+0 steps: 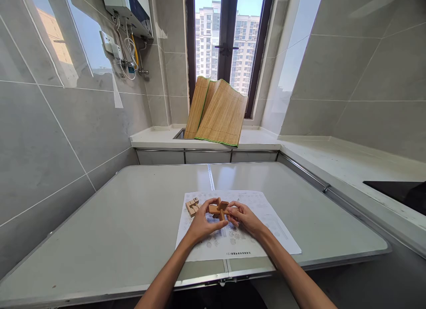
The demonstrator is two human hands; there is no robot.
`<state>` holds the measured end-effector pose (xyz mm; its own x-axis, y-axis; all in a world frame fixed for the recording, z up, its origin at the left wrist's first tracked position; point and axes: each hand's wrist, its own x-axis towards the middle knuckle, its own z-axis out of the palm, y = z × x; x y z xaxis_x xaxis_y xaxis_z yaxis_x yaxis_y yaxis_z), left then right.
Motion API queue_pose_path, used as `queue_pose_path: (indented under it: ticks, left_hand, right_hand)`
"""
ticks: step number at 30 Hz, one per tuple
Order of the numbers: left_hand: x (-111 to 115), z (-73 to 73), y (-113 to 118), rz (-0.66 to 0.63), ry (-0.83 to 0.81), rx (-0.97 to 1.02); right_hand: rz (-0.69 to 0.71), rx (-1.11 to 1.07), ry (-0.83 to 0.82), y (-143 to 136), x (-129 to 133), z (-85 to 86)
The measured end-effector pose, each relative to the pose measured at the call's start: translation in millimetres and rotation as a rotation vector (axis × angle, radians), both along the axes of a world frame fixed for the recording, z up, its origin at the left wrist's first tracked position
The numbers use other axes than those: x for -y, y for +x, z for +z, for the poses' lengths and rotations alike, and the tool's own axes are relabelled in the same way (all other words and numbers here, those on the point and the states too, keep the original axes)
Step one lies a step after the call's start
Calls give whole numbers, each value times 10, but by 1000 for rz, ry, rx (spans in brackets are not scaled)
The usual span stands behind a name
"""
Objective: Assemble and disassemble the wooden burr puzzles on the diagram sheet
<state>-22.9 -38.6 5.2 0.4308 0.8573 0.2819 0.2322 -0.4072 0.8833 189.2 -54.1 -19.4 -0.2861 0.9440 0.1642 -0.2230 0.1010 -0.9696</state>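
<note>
An orange-brown wooden block puzzle (pixel 222 207), made of crossed pieces, is held between both hands above a printed sheet (pixel 253 238). My left hand (pixel 204 222) curls round its left side, with the thumb beneath. On the right, my right hand (pixel 243 216) pinches the end of a piece of the same puzzle. Just left of my left hand, a lighter wooden block puzzle (pixel 192 207) rests on the sheet's upper left corner. Small diagrams and a line of text are printed on the sheet.
The sheet lies on a pale folding table (pixel 133 229) with a metal seam down its middle. Behind the table, folded bamboo mats (pixel 222 111) lean on a white ledge (pixel 259 136) before a window. A counter (pixel 333 154) runs along the right.
</note>
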Motion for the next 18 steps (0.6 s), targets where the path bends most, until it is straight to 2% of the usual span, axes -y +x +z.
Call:
queue_pose_path:
  ticks: [5,11,15,18]
  left_hand:
    - [-64,-76,-7,-95,-220,137]
    - [-126,-138,-7,-7,-354,109]
    - [-139,-142,24,6,-376,149]
    - [-124,-128,43,15,-312,194]
  right_hand:
    - [-130,57,84,1,-32,-30]
    - [-166,151,139,-48,-46,-92]
    - [-217,218,186,-43,-40,-96]
    - [-240,245,200,-29,-48,-104]
